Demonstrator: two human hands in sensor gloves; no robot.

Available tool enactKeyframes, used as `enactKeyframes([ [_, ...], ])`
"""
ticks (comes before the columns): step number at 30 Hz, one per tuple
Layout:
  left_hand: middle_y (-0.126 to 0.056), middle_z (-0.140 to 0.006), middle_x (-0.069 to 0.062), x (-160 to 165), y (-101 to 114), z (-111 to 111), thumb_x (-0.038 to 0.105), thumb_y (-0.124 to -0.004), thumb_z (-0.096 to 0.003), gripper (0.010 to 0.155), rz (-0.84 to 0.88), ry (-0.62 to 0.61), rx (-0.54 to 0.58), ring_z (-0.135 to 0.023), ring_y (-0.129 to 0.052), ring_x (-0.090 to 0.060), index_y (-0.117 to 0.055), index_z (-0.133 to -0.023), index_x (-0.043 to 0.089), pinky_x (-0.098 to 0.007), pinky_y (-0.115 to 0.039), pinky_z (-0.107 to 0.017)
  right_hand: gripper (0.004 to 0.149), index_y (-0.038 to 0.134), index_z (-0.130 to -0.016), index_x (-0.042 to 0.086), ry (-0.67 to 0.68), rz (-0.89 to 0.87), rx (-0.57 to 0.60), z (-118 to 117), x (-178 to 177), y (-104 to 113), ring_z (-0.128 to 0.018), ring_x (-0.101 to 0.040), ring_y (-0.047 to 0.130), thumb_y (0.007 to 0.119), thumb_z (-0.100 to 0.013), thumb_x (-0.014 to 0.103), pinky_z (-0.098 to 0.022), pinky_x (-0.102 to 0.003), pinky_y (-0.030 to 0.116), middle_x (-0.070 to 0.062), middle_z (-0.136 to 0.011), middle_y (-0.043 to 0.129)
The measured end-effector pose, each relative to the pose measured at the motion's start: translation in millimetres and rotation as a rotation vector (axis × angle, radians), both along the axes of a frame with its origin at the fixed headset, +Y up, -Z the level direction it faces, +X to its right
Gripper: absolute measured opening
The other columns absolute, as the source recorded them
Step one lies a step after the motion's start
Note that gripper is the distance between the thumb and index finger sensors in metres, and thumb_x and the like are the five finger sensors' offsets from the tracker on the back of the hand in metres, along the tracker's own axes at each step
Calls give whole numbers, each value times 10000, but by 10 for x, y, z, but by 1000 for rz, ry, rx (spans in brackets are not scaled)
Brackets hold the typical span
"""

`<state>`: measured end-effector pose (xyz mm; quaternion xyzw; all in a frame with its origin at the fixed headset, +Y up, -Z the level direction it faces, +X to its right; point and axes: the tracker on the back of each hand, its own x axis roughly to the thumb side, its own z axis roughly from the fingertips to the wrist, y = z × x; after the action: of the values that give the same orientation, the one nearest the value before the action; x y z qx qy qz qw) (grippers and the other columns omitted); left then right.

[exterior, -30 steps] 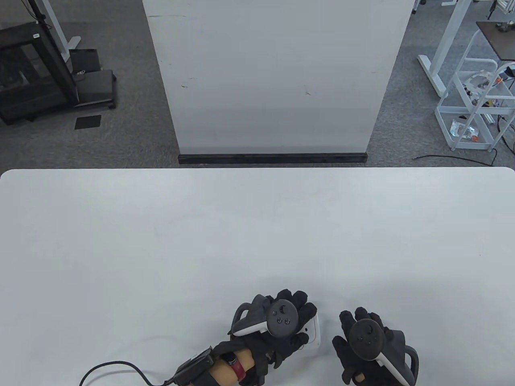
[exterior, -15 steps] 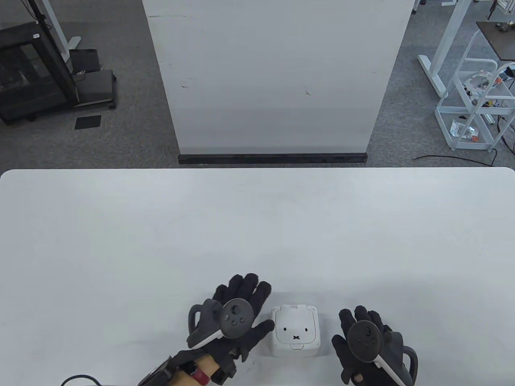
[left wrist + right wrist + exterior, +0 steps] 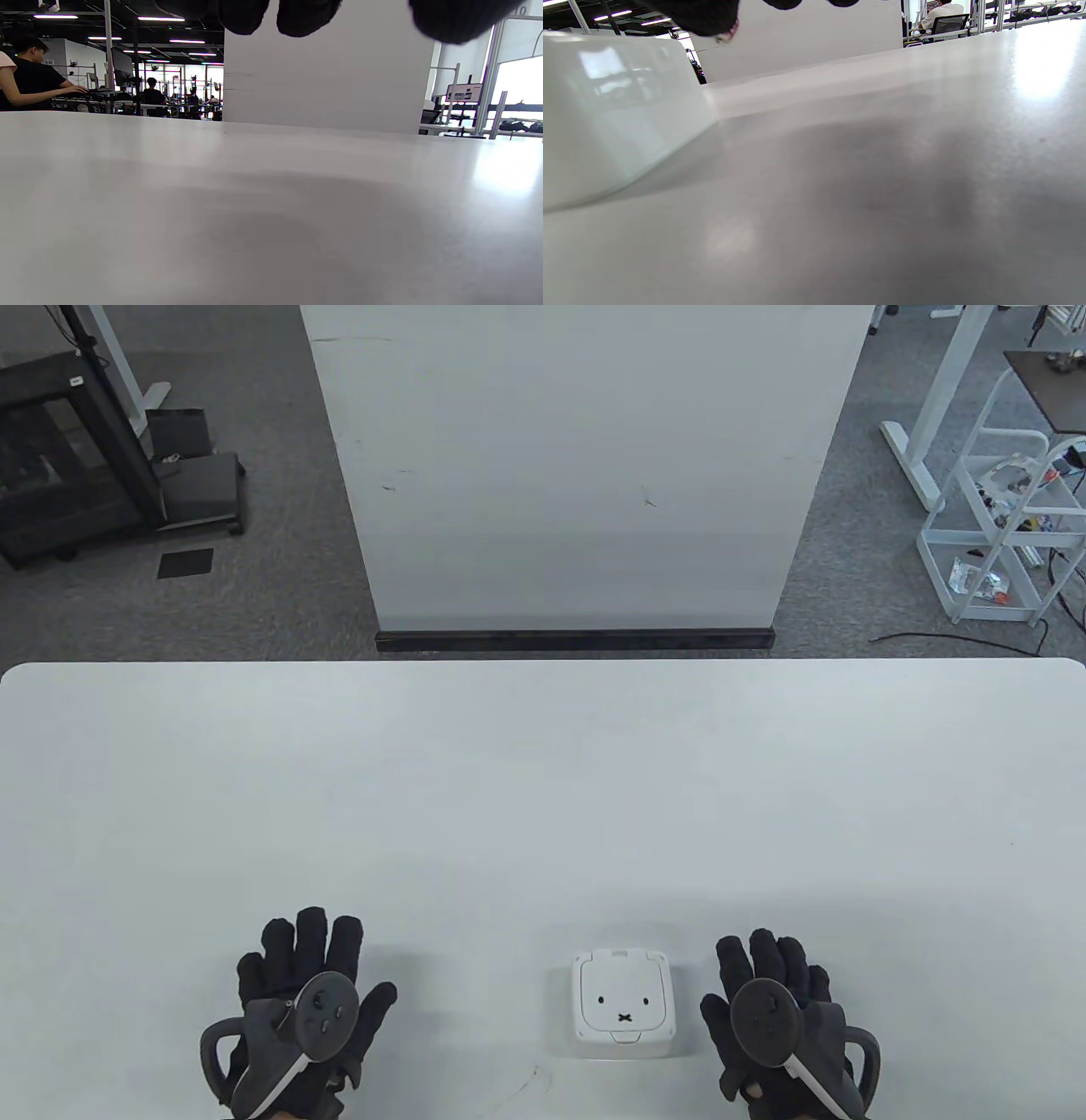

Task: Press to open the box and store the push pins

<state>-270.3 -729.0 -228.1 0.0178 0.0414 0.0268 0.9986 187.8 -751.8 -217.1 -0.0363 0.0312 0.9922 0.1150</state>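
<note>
A small white box [image 3: 625,1003] with a rabbit face on its closed lid sits near the table's front edge. It fills the left of the right wrist view [image 3: 615,114]. My left hand [image 3: 310,984] lies flat and open on the table, well left of the box, holding nothing. My right hand [image 3: 768,984] lies flat and open just right of the box, not touching it. Only fingertips [image 3: 305,15] show at the top of the left wrist view. No push pins are in view.
The white table [image 3: 543,780] stretches wide and bare behind the box. A tall white panel [image 3: 577,466] stands beyond the far edge. A white wire cart [image 3: 1001,526] stands on the floor at the far right.
My left hand lifted off the box, uncovering it, and moved far left to rest flat on the table. The right hand stayed in place.
</note>
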Motion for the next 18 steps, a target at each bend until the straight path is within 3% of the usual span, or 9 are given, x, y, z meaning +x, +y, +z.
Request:
enactKeyframes([
  [4, -287, -1214, -42, -141, -132, 13, 679, -613, -410, 801, -47, 36, -76, -1111, -259, -423, -382, -1100, 344, -666, -276, -782, 695, 340, -1064, 350, -2, 30, 4, 2, -18, -20, -1105, -382, 283, 685, -493, 547, -802, -603, 342, -23, -1178, 295],
  [7, -303, -1212, -45, -155, -116, 32, 668, -619, -413, 794, -42, 35, -33, -1112, -268, -421, -392, -1099, 340, -667, -275, -783, 696, 344, -1063, 347, -5, 43, 1, -4, -11, -36, -1103, -383, 282, 686, -491, 547, -800, -603, 344, -25, -1177, 297],
  [18, -289, -1212, -42, -81, -153, 8, 674, -607, -417, 796, -84, 26, -40, -1112, -268, -416, -369, -1100, 344, -657, -274, -786, 700, 348, -1062, 337, -8, 46, 16, 29, 15, -21, -1102, -379, 287, 688, -487, 544, -783, -629, 372, -30, -1174, 307],
])
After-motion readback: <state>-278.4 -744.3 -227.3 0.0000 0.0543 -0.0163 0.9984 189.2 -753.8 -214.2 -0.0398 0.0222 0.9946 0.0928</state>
